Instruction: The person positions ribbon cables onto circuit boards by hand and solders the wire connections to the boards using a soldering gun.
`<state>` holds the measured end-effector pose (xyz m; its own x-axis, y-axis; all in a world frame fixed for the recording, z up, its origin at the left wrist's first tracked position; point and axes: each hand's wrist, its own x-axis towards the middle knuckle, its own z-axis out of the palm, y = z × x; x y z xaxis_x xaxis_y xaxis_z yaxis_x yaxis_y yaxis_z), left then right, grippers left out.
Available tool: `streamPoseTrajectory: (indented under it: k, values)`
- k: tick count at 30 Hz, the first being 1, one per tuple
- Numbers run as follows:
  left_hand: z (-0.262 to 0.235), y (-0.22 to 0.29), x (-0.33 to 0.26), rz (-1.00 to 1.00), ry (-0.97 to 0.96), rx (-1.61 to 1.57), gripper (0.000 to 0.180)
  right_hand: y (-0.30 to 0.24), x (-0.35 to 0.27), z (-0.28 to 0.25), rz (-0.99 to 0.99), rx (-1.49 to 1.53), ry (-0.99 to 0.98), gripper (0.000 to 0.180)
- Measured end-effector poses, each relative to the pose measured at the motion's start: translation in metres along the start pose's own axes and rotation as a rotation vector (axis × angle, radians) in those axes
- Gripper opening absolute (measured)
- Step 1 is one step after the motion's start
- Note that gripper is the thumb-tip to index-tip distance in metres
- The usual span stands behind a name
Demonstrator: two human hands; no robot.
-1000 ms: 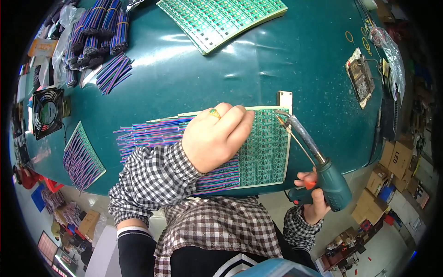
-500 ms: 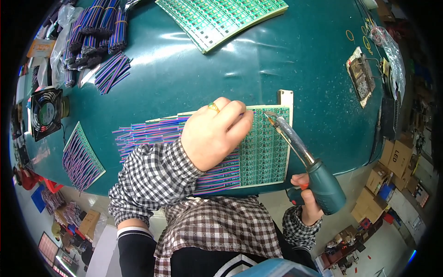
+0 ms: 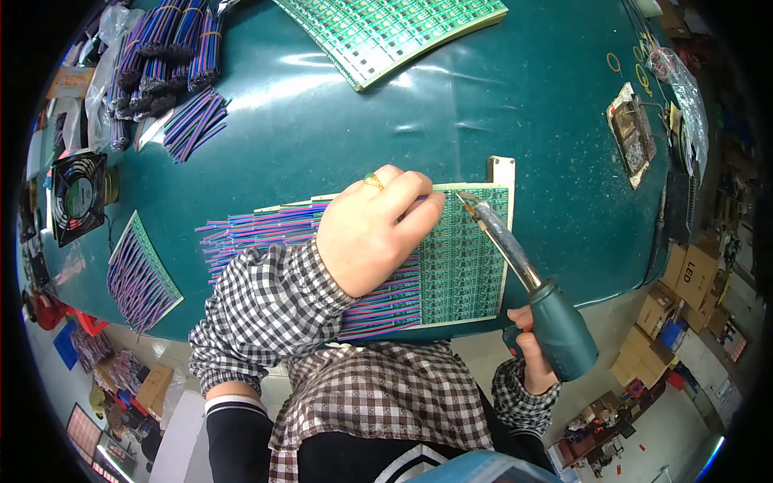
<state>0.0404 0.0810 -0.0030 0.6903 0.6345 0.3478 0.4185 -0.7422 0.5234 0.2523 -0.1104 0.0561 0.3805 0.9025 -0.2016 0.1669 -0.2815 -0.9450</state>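
Observation:
A green circuit-board panel [image 3: 463, 266] lies at the table's near edge, with rows of blue, red and black wires [image 3: 266, 233] running left from it. My left hand [image 3: 374, 229], wearing a ring, rests over the wires. Its fingers are pinched at the panel's top row, around what looks like a wire; the fingertips partly hide it. In my right hand [image 3: 533, 354] is a green-handled soldering gun [image 3: 564, 330], gripped from below at the panel's lower right. The gun's metal tip points up and left, at the top row just right of my left fingertips.
A stack of green panels [image 3: 394, 36] sits at the back. Bundled wires [image 3: 173, 40] and loose wires [image 3: 196, 125] are at the back left, above a black fan [image 3: 79, 199] and a wired board [image 3: 145, 274]. A grimy metal tray [image 3: 631, 135] lies right; a small block [image 3: 501, 170] touches the panel.
The soldering gun has shifted slightly left with my right hand, and its tip is a little closer to my left fingertips. My left hand has barely moved.

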Motion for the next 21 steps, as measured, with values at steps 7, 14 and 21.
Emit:
streamPoseTrajectory:
  k: [7,14,21]
  values:
    - [0.0014,0.0000,0.0004,0.009,0.001,0.007,0.024,0.0017,0.0013,-0.0008,-0.053,-0.150,-0.039,0.047]
    - [0.0013,-0.0001,0.0001,0.011,-0.002,0.008,0.024,0.0027,0.0037,0.0018,-0.138,-0.265,-0.042,0.043]
    - [0.0014,0.0001,0.0001,0.012,0.008,0.003,0.024,0.0021,0.0035,0.0033,-0.106,-0.278,-0.029,0.044]
